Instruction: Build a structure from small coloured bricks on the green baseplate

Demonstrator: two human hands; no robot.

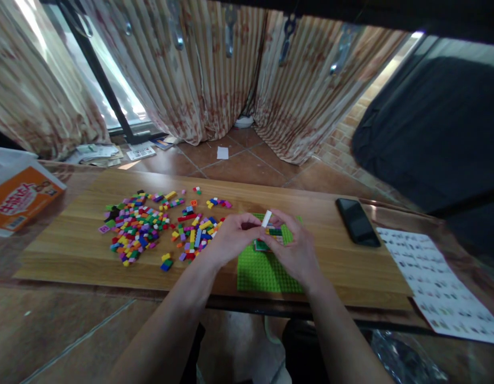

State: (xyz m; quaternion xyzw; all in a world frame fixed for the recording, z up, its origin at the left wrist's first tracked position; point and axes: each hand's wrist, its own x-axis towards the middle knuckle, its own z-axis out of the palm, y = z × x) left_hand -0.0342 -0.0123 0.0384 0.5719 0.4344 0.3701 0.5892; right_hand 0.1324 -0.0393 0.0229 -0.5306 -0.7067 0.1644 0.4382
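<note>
A long white toy brick [266,218] stands tilted between the fingertips of both hands. My left hand [234,237] is closed, thumb and fingers pinching at the brick's left side. My right hand [293,245] closes on it from the right with thumb and index finger. Beneath the hands lies a green studded baseplate [266,274]. A small built-up block of bricks [261,246], with green, white and other colours, sits on it, partly hidden by my fingers.
Loose coloured bricks [140,226] are heaped on the wooden board [98,272] to the left, with a smaller scatter [196,237] nearer my left hand. A black phone [357,222] and a printed sheet [438,282] lie right. An orange-and-white box [25,194] stands far left.
</note>
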